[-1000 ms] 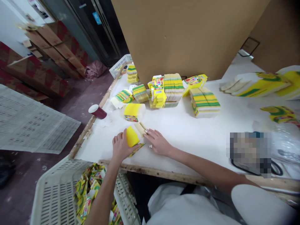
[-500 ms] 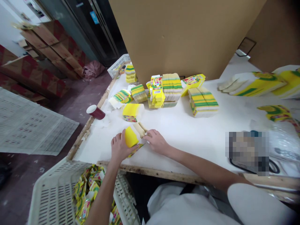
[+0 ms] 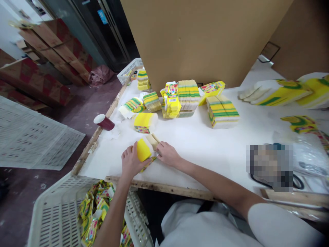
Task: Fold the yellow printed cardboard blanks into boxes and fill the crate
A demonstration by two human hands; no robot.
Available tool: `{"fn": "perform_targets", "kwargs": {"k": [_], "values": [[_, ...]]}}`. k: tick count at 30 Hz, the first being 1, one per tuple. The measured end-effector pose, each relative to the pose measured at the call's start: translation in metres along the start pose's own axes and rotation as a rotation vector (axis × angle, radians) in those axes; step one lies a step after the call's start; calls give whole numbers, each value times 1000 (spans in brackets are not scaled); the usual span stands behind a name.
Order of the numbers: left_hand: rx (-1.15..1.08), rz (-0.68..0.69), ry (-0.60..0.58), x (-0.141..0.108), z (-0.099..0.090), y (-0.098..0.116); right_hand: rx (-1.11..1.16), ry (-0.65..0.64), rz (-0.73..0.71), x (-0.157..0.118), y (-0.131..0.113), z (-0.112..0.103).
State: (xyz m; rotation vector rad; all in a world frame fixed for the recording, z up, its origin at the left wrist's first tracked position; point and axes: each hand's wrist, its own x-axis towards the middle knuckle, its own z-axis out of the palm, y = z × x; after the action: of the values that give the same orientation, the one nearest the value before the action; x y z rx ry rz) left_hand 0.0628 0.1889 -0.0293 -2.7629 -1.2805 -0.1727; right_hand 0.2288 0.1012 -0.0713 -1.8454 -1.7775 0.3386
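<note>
Cartons (image 3: 144, 150), packed in a yellow-and-white block near the front of the white bench (image 3: 190, 137), are clasped in my left grip (image 3: 131, 160), thumb and fingers spread round them; my right grip (image 3: 167, 154) has bent fingers at their right end, whether pinching I cannot tell. Print on the green-striped bundles (image 3: 223, 110) beyond is too small to read. Around stand a maroon cup (image 3: 105, 122), tall brown board (image 3: 203, 41) and slatted plastic crate (image 3: 55, 212).
</note>
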Motion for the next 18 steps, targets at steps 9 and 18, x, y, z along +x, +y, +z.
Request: {"fn": "perform_targets", "kwargs": {"k": [9, 18], "values": [[67, -234, 24, -11, -2, 20, 169, 75, 250, 7, -21, 14], [41, -211, -29, -9, -3, 17, 429, 172, 247, -22, -45, 32]]}}
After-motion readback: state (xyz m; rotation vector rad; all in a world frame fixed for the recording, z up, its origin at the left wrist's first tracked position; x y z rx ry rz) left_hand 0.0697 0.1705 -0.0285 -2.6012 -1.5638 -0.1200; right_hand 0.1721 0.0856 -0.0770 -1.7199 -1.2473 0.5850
